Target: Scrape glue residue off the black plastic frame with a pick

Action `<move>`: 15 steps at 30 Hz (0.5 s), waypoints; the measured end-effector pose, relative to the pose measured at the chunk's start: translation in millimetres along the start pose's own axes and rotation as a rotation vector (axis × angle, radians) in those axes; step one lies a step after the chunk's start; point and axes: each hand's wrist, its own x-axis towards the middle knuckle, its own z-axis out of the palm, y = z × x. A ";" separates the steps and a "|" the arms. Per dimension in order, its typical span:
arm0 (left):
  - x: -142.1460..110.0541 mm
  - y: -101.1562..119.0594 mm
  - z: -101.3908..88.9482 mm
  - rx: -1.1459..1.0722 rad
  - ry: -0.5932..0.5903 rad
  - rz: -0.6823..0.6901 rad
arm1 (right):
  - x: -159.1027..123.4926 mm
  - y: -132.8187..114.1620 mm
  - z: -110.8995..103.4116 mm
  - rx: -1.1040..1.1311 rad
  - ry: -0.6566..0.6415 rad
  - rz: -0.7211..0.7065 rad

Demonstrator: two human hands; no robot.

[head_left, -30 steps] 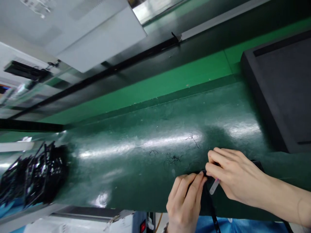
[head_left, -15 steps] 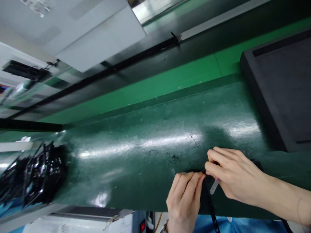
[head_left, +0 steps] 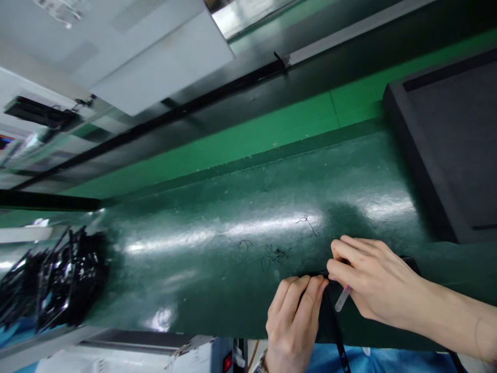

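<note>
My left hand [head_left: 297, 324] sits at the near edge of the dark green work surface [head_left: 217, 248], fingers curled down on a thin black strap-like part [head_left: 337, 331] that runs off the near edge. My right hand [head_left: 370, 282] comes in from the right, fingers pinched on the same black part, with a small pale translucent tool [head_left: 342, 299] sticking out below the fingers. The two hands touch at the fingertips. The part itself is mostly hidden under them.
Loose black thread scraps [head_left: 276, 254] lie just beyond my hands. A heap of glossy black parts [head_left: 50, 285] sits at the left. A dark foam tray [head_left: 446, 140] stands at the right. A bright green belt [head_left: 252, 140] and grey housing [head_left: 128, 52] lie beyond.
Almost nothing differs. My left hand's fingers have shifted very slightly; the right hand stays in place. The seam on the bright green belt has moved leftward.
</note>
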 end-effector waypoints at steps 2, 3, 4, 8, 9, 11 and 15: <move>-0.7 -1.6 0.2 -0.007 0.008 0.007 | 0.1 0.2 -0.2 -0.008 0.006 -0.003; -1.6 -2.7 0.5 -0.005 0.011 0.015 | 0.3 0.4 -0.2 -0.011 0.006 -0.005; -2.8 -3.9 1.0 -0.001 0.010 0.026 | 0.4 0.5 -0.1 -0.013 0.003 -0.006; -6.5 -8.6 1.9 0.027 -0.017 0.058 | 0.7 0.5 0.8 -0.007 -0.005 -0.002; -6.5 -9.3 1.7 0.028 -0.021 0.057 | 0.8 0.4 0.9 -0.008 -0.007 0.001; -5.3 -10.0 0.9 0.025 -0.023 0.054 | 0.9 0.1 0.9 -0.009 -0.008 0.002; -2.8 -10.2 -0.5 0.001 -0.030 0.074 | 1.0 -0.1 0.2 -0.015 -0.012 -0.003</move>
